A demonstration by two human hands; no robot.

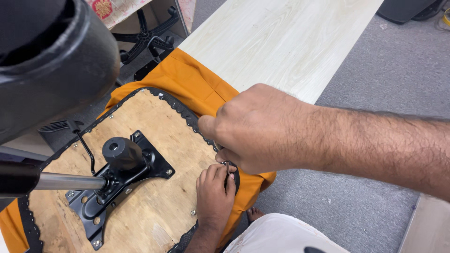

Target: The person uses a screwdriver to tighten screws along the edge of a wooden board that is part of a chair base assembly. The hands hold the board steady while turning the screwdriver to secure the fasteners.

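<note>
An upturned chair seat [154, 206] shows its bare plywood underside, wrapped in orange fabric [187, 79] with a black scalloped trim along the rim. A black metal mechanism plate [117, 185] with a round knob is bolted to its middle. My right hand [262, 126] reaches in from the right and is closed over a small metal tool [228, 165] at the seat's right rim. My left hand [214, 194] lies flat on the plywood just below, its fingertips touching the trim beside the tool.
A pale wooden board [281, 37] lies on grey carpet [375, 93] beyond the seat. A black chair base with castors [147, 37] stands at top left. A black padded part [51, 61] looms close at the left above a chrome rod [65, 180]. A bare foot [255, 214] and white-clad knee [281, 236] are below.
</note>
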